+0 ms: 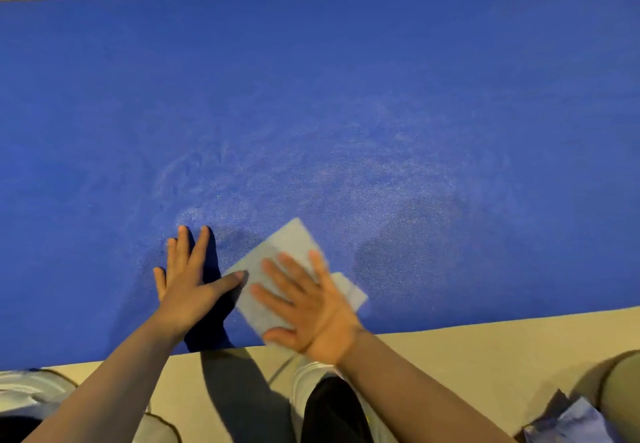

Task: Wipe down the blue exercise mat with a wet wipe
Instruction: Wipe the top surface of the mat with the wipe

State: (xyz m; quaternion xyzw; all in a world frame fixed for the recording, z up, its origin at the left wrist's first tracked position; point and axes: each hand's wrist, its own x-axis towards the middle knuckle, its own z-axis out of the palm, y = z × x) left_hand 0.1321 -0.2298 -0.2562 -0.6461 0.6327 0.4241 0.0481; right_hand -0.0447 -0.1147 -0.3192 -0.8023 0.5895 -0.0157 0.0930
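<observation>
Both hands lie flat and wide: the right hand presses a pale square wet wipe onto the blue foam exercise mat near its front edge, the left hand braces beside it. Pushed sideways, that loose wipe might bunch; it looks slightly blurred.

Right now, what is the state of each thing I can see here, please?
Blue foam exercise mat: unrolled flat on the floor, pale streaky patch in the middle.
Pale folded wet wipe: flat on the mat near its front edge.
Right hand: fingers straight, pressing on the wipe.
Left hand: flat on the mat, thumb touching the wipe's edge.
</observation>
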